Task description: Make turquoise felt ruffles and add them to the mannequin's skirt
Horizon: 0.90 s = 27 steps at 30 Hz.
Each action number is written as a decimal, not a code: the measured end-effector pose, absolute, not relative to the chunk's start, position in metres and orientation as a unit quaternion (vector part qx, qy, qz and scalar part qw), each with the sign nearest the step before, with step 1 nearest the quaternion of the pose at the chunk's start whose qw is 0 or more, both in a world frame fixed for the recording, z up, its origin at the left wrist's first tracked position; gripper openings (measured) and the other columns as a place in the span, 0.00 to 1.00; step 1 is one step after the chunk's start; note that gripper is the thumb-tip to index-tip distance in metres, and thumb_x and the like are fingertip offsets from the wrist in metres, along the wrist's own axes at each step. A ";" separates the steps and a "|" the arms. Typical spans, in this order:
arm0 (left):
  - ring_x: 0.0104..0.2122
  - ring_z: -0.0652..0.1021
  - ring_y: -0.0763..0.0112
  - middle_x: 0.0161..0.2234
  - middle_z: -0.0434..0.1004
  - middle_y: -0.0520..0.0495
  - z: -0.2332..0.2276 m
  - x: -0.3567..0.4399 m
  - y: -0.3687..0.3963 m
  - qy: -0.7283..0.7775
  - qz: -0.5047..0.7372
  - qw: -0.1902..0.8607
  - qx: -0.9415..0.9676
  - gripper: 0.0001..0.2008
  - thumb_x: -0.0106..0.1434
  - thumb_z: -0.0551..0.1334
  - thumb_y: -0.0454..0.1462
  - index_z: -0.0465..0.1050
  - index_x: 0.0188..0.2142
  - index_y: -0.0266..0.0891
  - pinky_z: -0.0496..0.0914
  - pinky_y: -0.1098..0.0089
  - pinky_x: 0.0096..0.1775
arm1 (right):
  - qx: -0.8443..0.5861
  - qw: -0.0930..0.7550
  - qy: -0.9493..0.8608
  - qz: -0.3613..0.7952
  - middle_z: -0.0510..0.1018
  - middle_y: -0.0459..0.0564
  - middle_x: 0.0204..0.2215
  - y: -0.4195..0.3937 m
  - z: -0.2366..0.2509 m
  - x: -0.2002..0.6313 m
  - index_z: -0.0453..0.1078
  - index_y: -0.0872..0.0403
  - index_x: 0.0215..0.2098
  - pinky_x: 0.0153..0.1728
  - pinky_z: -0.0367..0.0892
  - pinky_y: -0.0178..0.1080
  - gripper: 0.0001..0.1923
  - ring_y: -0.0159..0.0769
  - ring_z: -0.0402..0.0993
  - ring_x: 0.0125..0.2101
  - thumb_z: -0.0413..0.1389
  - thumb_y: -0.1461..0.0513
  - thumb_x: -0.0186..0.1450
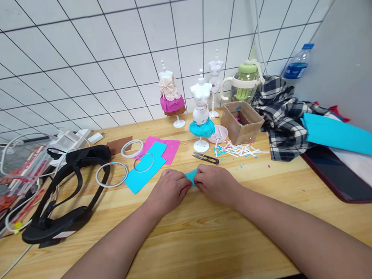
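My left hand (169,190) and my right hand (215,182) meet over the wooden table (194,242), both pinching a small blue piece of felt (192,176) between their fingertips. Most of the piece is hidden by the fingers. Just beyond my hands lie small black snips (206,157). A white mini mannequin with a blue skirt (201,116) stands behind the snips. To the left lie a blue felt sheet (143,168) and a pink felt sheet (164,149).
A black headset with straps (64,188) and cables lie at the left. Tape rolls (132,149) and a wire ring (111,174) sit near the sheets. Behind are two more mannequins, a cardboard box (241,122), a green cup (246,81), a plaid cloth (280,115), a water bottle (298,66), a tablet (340,174).
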<state>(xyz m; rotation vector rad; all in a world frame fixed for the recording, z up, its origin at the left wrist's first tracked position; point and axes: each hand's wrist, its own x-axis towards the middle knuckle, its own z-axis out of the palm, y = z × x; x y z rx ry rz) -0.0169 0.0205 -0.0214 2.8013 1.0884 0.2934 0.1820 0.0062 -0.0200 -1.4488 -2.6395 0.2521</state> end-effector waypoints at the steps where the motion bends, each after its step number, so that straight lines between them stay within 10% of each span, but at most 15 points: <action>1: 0.40 0.74 0.64 0.36 0.78 0.46 -0.021 -0.017 0.020 0.362 0.100 0.056 0.925 0.11 0.66 0.55 0.37 0.77 0.38 0.43 0.61 0.61 0.44 | -0.480 0.062 -0.871 0.083 0.75 0.49 0.35 0.006 -0.020 0.182 0.73 0.52 0.36 0.29 0.56 0.34 0.13 0.34 0.71 0.34 0.47 0.61 0.70; 27: 0.39 0.75 0.63 0.35 0.78 0.47 -0.025 -0.019 0.023 0.355 0.094 0.068 0.928 0.12 0.68 0.54 0.37 0.75 0.43 0.43 0.66 0.61 0.43 | -0.475 0.063 -0.874 0.087 0.76 0.48 0.33 0.008 -0.024 0.182 0.72 0.52 0.37 0.28 0.57 0.34 0.12 0.35 0.73 0.34 0.47 0.61 0.70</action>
